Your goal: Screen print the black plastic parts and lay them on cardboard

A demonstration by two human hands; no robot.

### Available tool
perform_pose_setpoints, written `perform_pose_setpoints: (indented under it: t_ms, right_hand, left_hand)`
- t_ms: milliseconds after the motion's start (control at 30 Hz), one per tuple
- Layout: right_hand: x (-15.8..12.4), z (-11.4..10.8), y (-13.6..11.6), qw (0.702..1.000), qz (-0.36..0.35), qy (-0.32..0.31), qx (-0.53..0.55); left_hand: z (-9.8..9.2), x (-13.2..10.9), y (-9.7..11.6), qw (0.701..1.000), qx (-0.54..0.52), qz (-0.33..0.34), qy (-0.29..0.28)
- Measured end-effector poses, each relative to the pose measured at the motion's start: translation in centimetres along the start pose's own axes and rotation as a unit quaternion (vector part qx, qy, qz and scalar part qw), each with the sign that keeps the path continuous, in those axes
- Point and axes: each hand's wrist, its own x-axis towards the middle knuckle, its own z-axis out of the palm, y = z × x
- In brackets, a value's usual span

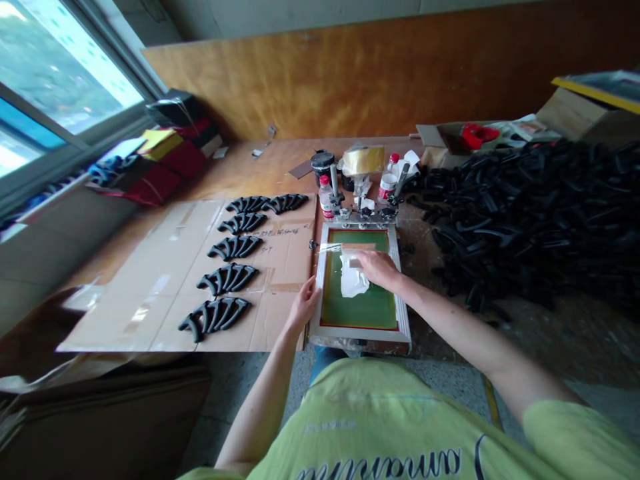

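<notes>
A silk-screen frame point(404, 325) with a green mesh point(357, 313) lies in front of me, held at its far end by a metal clamp point(367, 217). My right hand point(379, 268) is closed on a squeegee point(359, 247) over the upper part of the mesh. White ink point(353, 283) lies in a thick patch just below the squeegee. At the left side of the frame, my left hand point(305, 303) has its fingers curled against the rim. Whatever is under the screen is hidden.
Rows of black curved plastic parts point(227, 279) lie on flattened cardboard point(165, 287) at left. A big heap of black parts point(540, 227) covers the right. Red-capped bottles point(326, 199), a black tub point(323, 165) and a tape roll point(364, 161) stand behind the clamp.
</notes>
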Motion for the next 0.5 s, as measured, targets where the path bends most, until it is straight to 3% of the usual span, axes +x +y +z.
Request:
perform_pose_setpoints:
  t_ms: [100, 233, 367, 500]
  right_hand:
    - [-2.8, 1.1, -0.1, 0.998, -0.067, -0.017, -0.013]
    - [-4.8, 0.6, 0.6, 0.980, -0.193, -0.046, -0.009]
    - [-3.8, 0.2, 1.0, 0.985, -0.169, -0.028, 0.029]
    - [-4.5, 2.2, 0.4, 0.987, -0.155, 0.040, 0.016]
  left_hand:
    - [-0.1, -0.1, -0.3, 0.999, -0.027, -0.019, -0.042]
    - [0.1, -0.3, -0.6, 0.997, -0.045, -0.028, -0.057]
    - [0.2, -0.5, -0.3, 0.997, -0.052, -0.034, -0.039]
    - [0.1, -0.9, 0.2, 0.994, -0.088, -0.041, -0.045]
